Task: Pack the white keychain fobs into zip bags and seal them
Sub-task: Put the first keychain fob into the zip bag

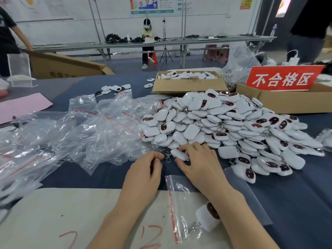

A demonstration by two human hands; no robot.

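A big heap of white keychain fobs [224,126] with dark red oval faces covers the middle and right of the blue table. At its near edge my right hand [199,162] pinches one white fob [178,154] between thumb and fingers. Its metal clasp [168,157] lies on the cloth beside my left hand [145,175], whose curled fingertips are at the clasp; whether they hold it is unclear. A zip bag [181,200] with a red seal line lies under my right forearm, with one fob [209,215] inside.
A loose pile of empty zip bags [86,132] spreads over the left. A cardboard box [188,85] of fobs and a box with a red sign [282,97] stand behind the heap. A beige sheet [71,212] with red marks covers the near edge. People stand further back.
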